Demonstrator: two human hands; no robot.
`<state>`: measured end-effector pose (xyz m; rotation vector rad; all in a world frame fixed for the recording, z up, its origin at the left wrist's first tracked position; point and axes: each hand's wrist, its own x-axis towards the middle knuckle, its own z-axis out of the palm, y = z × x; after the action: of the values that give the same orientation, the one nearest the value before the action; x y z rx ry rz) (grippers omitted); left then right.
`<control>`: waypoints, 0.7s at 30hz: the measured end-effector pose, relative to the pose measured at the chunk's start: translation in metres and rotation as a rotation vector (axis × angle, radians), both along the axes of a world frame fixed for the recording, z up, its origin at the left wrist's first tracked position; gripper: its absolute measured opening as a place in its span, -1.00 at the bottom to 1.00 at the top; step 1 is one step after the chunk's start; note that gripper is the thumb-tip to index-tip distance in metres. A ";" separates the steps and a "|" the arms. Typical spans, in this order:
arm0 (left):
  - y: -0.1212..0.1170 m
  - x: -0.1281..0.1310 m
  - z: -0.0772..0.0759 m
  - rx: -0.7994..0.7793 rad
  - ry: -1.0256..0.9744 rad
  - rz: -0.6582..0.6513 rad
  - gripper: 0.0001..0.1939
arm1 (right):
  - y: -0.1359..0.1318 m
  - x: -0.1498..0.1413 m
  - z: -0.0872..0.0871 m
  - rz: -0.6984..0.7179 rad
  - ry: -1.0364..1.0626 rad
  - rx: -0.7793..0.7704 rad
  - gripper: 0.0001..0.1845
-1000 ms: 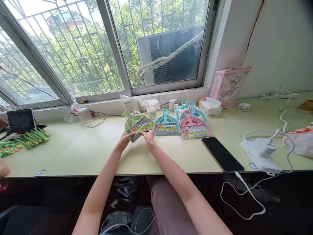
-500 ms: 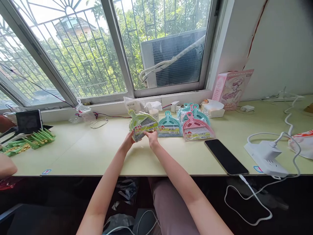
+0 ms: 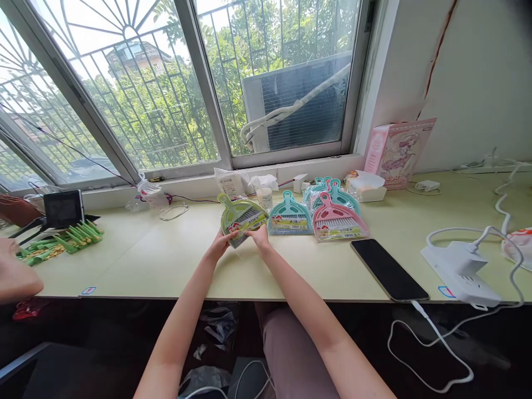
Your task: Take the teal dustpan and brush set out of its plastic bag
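Note:
A green mini dustpan-and-brush set in a clear plastic bag [image 3: 241, 216] is lifted slightly off the pale green table [image 3: 149, 260]. My left hand [image 3: 219, 244] pinches the bag's lower left edge. My right hand [image 3: 260, 237] pinches its lower right edge. Just to the right lie a teal packaged set [image 3: 290, 215] and a pink packaged set [image 3: 337, 220], with more teal ones [image 3: 324, 185] stacked behind them.
A black phone [image 3: 388, 269] on a white cable lies to the right, beside a white power adapter [image 3: 459, 267]. A pink box [image 3: 397, 152] leans on the wall. Green clips [image 3: 78, 235] and a small screen [image 3: 63, 209] sit far left, near another person's arm [image 3: 16, 274].
The camera has tilted and shifted slightly. Both hands have kept their hold on the green set's bag, turning it a little; the other sets have not moved.

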<state>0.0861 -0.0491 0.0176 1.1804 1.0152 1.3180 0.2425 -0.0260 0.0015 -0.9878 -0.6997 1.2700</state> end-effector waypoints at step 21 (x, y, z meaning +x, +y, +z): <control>-0.002 0.005 -0.003 -0.055 -0.055 0.004 -0.42 | -0.007 -0.005 0.007 0.040 0.212 0.081 -0.56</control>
<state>0.0910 -0.0506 0.0150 1.0961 1.0082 1.3107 0.2372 -0.0326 0.0086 -0.7633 -0.6029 1.3483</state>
